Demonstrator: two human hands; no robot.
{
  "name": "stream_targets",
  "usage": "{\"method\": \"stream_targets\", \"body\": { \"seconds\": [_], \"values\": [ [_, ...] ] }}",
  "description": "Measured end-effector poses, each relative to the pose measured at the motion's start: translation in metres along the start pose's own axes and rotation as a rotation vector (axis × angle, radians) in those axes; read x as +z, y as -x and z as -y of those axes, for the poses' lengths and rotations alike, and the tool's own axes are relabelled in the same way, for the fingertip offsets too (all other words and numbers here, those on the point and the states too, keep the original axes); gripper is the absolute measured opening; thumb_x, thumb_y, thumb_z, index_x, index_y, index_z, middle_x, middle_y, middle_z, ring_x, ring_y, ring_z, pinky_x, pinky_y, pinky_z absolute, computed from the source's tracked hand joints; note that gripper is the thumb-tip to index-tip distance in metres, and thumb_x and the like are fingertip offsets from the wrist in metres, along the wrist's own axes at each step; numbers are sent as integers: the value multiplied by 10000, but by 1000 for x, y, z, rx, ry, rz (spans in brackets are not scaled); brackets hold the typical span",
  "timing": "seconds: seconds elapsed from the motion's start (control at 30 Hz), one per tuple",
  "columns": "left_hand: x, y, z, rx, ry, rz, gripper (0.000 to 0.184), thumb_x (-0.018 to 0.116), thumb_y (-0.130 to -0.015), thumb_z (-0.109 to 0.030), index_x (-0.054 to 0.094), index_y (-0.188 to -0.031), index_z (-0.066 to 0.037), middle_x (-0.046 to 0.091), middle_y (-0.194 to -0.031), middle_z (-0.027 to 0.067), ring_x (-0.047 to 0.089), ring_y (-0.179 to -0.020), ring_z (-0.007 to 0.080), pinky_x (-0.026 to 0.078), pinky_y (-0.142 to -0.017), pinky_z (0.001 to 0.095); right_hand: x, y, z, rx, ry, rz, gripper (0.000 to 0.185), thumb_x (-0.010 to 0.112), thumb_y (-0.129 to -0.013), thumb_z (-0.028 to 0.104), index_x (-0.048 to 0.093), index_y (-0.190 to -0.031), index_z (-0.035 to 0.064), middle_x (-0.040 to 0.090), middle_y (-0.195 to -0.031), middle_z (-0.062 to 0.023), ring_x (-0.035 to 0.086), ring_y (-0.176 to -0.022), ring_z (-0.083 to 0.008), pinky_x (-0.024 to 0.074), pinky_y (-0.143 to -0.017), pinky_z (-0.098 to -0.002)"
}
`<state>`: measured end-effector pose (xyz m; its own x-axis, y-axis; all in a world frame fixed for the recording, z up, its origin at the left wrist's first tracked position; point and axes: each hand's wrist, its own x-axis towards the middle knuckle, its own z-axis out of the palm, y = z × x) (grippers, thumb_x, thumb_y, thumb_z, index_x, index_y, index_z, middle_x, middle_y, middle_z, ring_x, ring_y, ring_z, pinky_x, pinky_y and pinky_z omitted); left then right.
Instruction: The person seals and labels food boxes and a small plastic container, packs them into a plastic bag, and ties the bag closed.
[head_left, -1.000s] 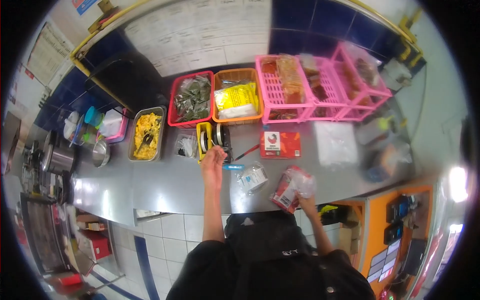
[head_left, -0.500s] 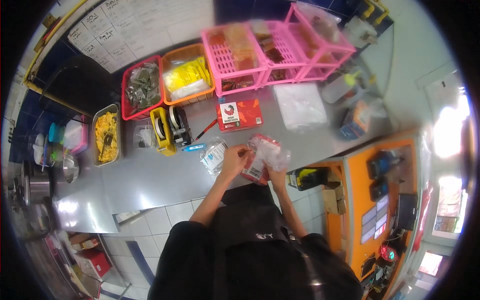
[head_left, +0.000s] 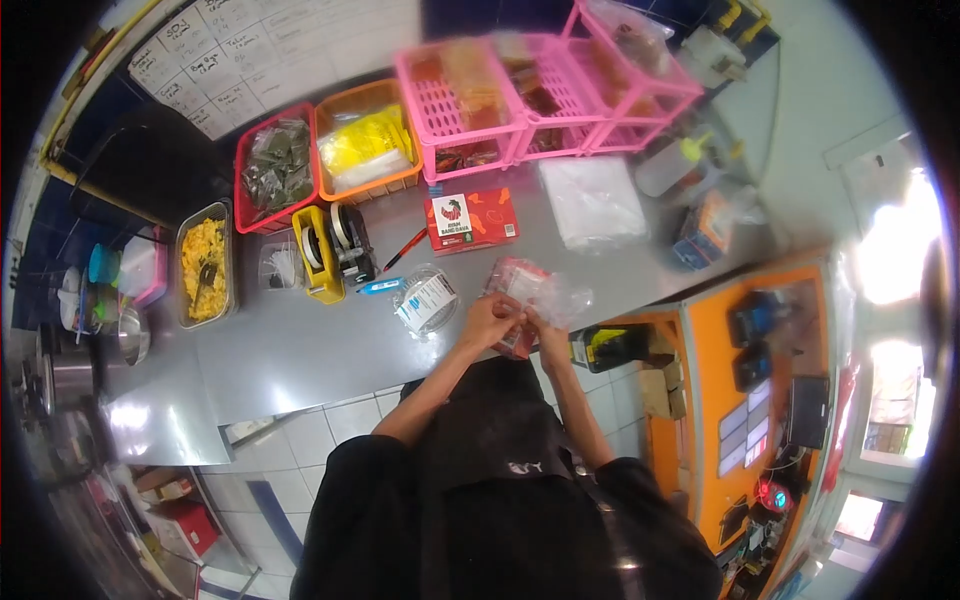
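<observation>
Pinching a crinkly clear bag (head_left: 568, 302) with both hands, something red inside, 12 o'clock, near counter edge. Left hand (head_left: 489, 322): thumb and fingertips drawn together on its near side. Right hand (head_left: 547, 335): fingertips bunched beside the left's; exact fold caught is too small to tell. Step looks like fiddling with the film; calls for a light, steady pinch. From bag: glossy labelled packet (head_left: 428, 302) at 9, slim blue marker (head_left: 380, 286) beyond it, flat-faced red box (head_left: 475, 220) at 11, rigid slotted pink baskets (head_left: 520, 130) far 12.

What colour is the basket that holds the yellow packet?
The basket is orange, best seen in the head view.
</observation>
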<state>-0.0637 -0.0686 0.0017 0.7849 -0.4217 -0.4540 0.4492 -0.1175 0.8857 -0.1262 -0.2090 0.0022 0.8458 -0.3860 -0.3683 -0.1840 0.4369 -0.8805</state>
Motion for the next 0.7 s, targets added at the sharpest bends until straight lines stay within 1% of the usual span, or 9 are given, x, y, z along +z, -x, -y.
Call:
{"method": "stream_targets", "body": {
  "seconds": [0.07,0.2,0.3,0.4,0.47,0.5,0.57,0.63,0.7],
  "values": [
    [0,-6,7,79,54,80,244,741,-842,-87,711,-1077,-24,729,-803,75,669,-688,125,549,-643,276,-2,0,0,-15,24,8,275,667,-900,57,584,-1156,2,647,-1003,-80,652,-860,-163,535,-746,-293],
    [3,-1,3,168,49,44,234,739,-839,-86,715,-1063,-25,736,-806,91,686,-706,136,551,-660,278,-4,0,3,-6,-1,41,297,689,-879,38,576,-1150,-11,660,-1012,-105,675,-860,-200,566,-750,-323],
    [4,5,-2,228,-74,-12,230,731,-859,-82,701,-1076,-9,732,-829,76,652,-703,98,533,-650,250,-6,-1,1,6,-3,58,296,685,-882,40,577,-1152,-17,665,-1004,-103,679,-868,-207,566,-755,-325],
    [5,4,2,201,-89,-43,203,737,-835,-111,740,-1029,-54,749,-864,124,723,-781,169,555,-710,298,-4,-1,0,-23,-22,53,308,687,-877,37,575,-1158,-21,671,-991,-103,684,-864,-212,570,-751,-329],
    [6,3,6,397,-167,-97,231,704,-851,-132,729,-1073,-70,745,-885,123,730,-788,240,560,-729,333,1,6,4,-61,45,33,278,681,-886,50,594,-1142,-15,670,-1003,-94,671,-886,-193,549,-759,-317],
    [8,6,1,397,-169,-96,231,704,-851,-132,729,-1073,-70,745,-885,123,730,-788,240,560,-729,333,4,9,7,-100,113,13,250,675,-895,63,613,-1125,-10,670,-1016,-84,658,-907,-175,528,-766,-304],
    [10,12,-8,488,-534,-177,188,658,-864,-109,732,-1017,-30,730,-902,130,709,-777,286,557,-712,369,4,10,6,-127,226,-6,233,680,-890,68,629,-1101,-18,679,-1019,-83,658,-907,-171,522,-763,-299],
    [8,9,-5,563,-651,-179,181,653,-856,-126,729,-988,-30,719,-900,140,694,-796,311,553,-725,395,0,8,2,-154,338,-26,219,684,-886,73,645,-1076,-27,688,-1022,-82,658,-906,-167,516,-759,-294],
    [4,6,-1,636,-769,-182,178,647,-847,-143,726,-960,-31,708,-897,150,679,-815,337,549,-738,420,-6,5,1,-283,568,10,205,687,-852,60,663,-1024,-48,709,-970,-129,658,-872,-164,515,-743,-320]
  ]
}}
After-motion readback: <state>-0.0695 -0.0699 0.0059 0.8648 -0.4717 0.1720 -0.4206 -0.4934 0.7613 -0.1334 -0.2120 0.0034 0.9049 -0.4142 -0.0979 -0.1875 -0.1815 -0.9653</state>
